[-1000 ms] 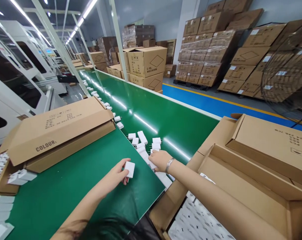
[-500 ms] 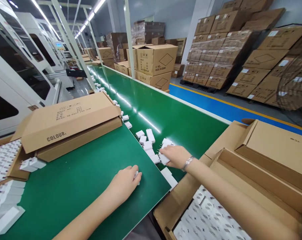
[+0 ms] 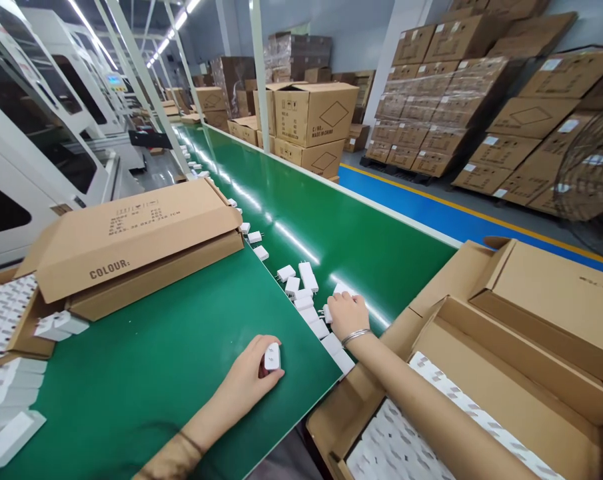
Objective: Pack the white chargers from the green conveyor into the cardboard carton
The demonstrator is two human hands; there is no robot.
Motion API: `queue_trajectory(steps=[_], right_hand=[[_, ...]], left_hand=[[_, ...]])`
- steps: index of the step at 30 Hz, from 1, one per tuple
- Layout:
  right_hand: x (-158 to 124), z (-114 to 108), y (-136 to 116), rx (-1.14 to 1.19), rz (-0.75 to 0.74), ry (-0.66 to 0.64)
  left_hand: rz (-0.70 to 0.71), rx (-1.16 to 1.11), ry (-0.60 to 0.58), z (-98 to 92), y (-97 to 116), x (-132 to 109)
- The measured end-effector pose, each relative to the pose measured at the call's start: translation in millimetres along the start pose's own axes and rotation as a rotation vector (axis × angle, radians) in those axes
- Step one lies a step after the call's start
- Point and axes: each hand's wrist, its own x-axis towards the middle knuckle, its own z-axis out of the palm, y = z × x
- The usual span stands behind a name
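Note:
My left hand (image 3: 254, 377) rests on the green work board (image 3: 146, 373) near its right edge, fingers closed round a small white plug adapter (image 3: 272, 356). My right hand (image 3: 346, 313), with a metal bracelet at the wrist, reaches over the conveyor belt (image 3: 331, 240) into a cluster of white adapters (image 3: 301, 290) piled against the board's edge. Its fingers curl over one of them, and what exactly they grip is partly hidden.
An open carton (image 3: 481, 373) at my right holds rows of white adapters. A flat carton marked COLOUR (image 3: 131, 240) lies at left, more adapters beside it. More adapters trail up the belt's left edge. Stacked boxes, pallets and white machines surround the line.
My left hand has turned its adapter so the white face shows between the fingers. My right hand has shifted slightly along the pile. The view has tilted a little.

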Motion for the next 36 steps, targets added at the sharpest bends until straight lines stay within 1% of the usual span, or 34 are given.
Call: queue_trajectory(steps=[5,9,11,14,16,17,19,22,24,26,28,30,33,36], right_hand=[[-12,2,3,0.074,-0.038,-0.014],[-17,11,8,0.175,-0.011,-0.001],[-16,10,13,0.243,0.022,0.014],[-16,-2,26,0.380,0.055,0.051],[-18,-15,31,0.503,0.025,0.077],[-20,-20,29,0.572,-0.016,0.084],[-26,-27,15,0.711,-0.138,0.070],[-35,-22,-24,0.865,-0.308,0.006],[-40,-13,-46,0.915,-0.347,-0.025],[-44,-5,-54,0.927,-0.334,-0.028],[-48,0,-49,0.911,-0.311,-0.018],[-50,2,-36,0.885,-0.311,-0.017],[-52,5,-16,0.867,-0.378,-0.034],[-50,7,-6,0.861,-0.451,-0.039]], left_hand=[[0.006,-0.033,0.106,10.2,-1,-3],[-0.031,-0.056,0.089,12.0,0,-4],[-0.038,-0.061,0.078,13.1,0,-6],[-0.022,-0.077,0.094,14.5,-1,-9],[-0.013,-0.113,0.102,14.6,-3,-10],[-0.010,-0.138,0.097,14.3,-3,-10],[-0.008,-0.196,0.065,13.1,-5,-9],[0.005,-0.271,0.039,10.3,-9,-6],[0.033,-0.286,0.043,8.5,-11,-4],[0.044,-0.267,0.048,7.8,-11,-3],[0.028,-0.228,0.063,8.6,-8,-2],[0.017,-0.168,0.068,10.9,-4,-2],[0.044,-0.049,0.032,16.0,3,-2],[0.096,0.035,0.052,20.6,5,-2]])
